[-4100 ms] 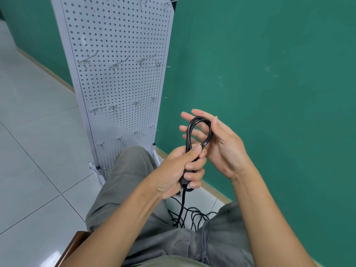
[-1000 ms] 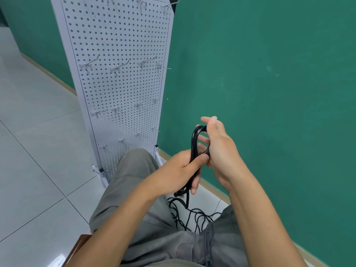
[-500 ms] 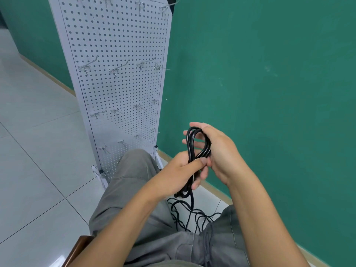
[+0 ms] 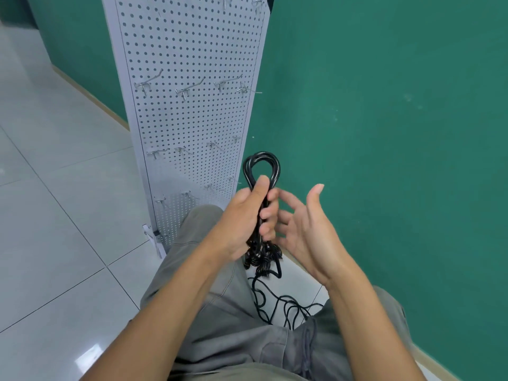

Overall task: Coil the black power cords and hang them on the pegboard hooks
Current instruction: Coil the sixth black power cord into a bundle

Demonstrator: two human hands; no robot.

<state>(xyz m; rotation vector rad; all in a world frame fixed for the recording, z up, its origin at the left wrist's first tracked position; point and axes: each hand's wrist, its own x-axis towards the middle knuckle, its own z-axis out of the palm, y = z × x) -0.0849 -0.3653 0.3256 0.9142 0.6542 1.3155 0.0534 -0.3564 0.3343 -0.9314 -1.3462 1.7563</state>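
Observation:
A black power cord (image 4: 261,166) is folded into several long loops, and my left hand (image 4: 243,215) grips the bundle around its middle, thumb on top. The loops' upper bend sticks up above my fist; the lower ends hang below it. My right hand (image 4: 305,224) is just right of the bundle with fingers spread, holding nothing. The cord's loose tail (image 4: 280,306) lies tangled on the floor between my knees. The white pegboard (image 4: 189,50) stands upright ahead on the left, with rows of bare metal hooks (image 4: 189,88).
A green wall (image 4: 384,105) runs along the right, close behind my hands. Pale floor tiles (image 4: 55,188) spread to the left. My grey-trousered legs (image 4: 220,312) fill the lower middle, and a brown chair edge shows at the bottom left.
My right hand has let go of the loops and opened to the right. My left hand now holds the bundle alone, slightly higher. The camera has drawn closer to the pegboard.

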